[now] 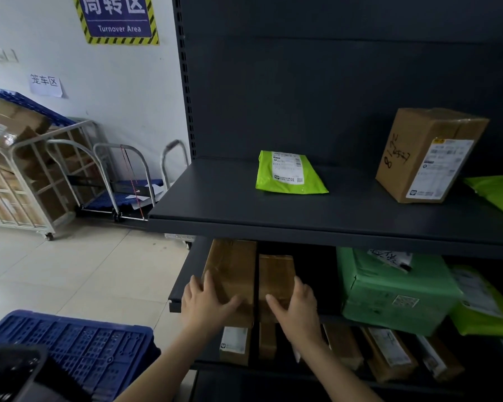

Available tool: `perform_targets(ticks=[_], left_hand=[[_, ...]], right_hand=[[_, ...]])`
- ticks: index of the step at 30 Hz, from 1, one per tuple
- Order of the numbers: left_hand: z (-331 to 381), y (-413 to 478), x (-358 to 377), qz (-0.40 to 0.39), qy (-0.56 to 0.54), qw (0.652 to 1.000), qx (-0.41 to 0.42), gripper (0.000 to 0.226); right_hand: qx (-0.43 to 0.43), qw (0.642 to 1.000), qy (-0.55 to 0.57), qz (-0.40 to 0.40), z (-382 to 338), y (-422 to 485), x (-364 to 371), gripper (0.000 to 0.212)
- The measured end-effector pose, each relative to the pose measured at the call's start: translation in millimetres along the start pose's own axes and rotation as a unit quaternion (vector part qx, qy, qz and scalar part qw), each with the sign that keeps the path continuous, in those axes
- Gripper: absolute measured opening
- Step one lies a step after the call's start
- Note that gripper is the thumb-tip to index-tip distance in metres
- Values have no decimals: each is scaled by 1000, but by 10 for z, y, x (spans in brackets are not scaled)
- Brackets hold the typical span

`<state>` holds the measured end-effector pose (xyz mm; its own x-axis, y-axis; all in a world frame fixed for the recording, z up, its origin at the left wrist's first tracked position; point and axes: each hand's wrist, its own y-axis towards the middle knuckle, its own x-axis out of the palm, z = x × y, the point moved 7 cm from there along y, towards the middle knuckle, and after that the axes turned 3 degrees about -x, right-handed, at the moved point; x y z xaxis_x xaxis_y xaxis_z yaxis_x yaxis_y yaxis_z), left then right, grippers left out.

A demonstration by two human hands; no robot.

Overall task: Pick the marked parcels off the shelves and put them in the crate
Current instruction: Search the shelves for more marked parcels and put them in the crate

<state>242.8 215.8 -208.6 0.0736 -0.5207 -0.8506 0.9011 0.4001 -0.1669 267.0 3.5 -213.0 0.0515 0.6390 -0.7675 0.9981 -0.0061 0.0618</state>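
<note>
Two brown cardboard parcels stand side by side on the middle shelf. My left hand (206,300) grips the left parcel (233,271) at its near left corner, thumb across its top. My right hand (295,306) grips the right, narrower parcel (275,274) at its near right corner. The blue plastic crate (79,343) sits low at my left, beside the shelf unit. On the upper shelf (244,207) lie a lime-green mailer (288,174) and a tall brown box (424,155) with handwriting on its side.
A green wrapped box (389,291) and a green mailer (482,303) fill the middle shelf's right side. Several brown parcels stand on the bottom shelf (389,352). Roll cages (26,175) with cartons and a trolley (122,175) stand by the white wall. A dark object (9,375) sits bottom left.
</note>
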Motion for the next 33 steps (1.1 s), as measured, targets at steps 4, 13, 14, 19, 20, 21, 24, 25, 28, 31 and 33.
perform_targets(ticks=[4,13,14,19,20,21,24,25,28,31,33], left_hand=[[158,-51,90,-16,107,994,-30,114],[190,-91,116,7,93,995,-46,121],[179,-95,87,10,75,996,-46,116],[-25,-22,-95,32,-77,996,-21,63],[-45,-20,-84,26,-78,996,-18,62],[-43,-18,-56,13,-82,996,-18,67],[59,-32,52,-23,-63,997,-28,93],[96,-36,69,-23,-37,998,-34,103],[124,-18,65,-15,65,996,-57,127],[34,8,58,-11,139,987,-77,133],[-31,28,52,-5,150,985,-87,129]], right_hand=[[38,994,-97,-26,-153,58,54,91],[69,996,-45,-33,0,38,-38,86],[71,997,-24,-29,38,31,-71,86],[93,992,85,-10,221,0,-206,78],[93,991,91,-12,225,-9,-209,77],[90,991,93,-16,209,-15,-204,77],[71,995,64,-28,90,-51,-158,80],[61,997,42,-29,42,-68,-143,82],[33,999,0,-36,-57,-123,-86,84],[22,999,-18,-45,-70,-157,-34,84],[17,999,-26,-42,-41,-149,-36,83]])
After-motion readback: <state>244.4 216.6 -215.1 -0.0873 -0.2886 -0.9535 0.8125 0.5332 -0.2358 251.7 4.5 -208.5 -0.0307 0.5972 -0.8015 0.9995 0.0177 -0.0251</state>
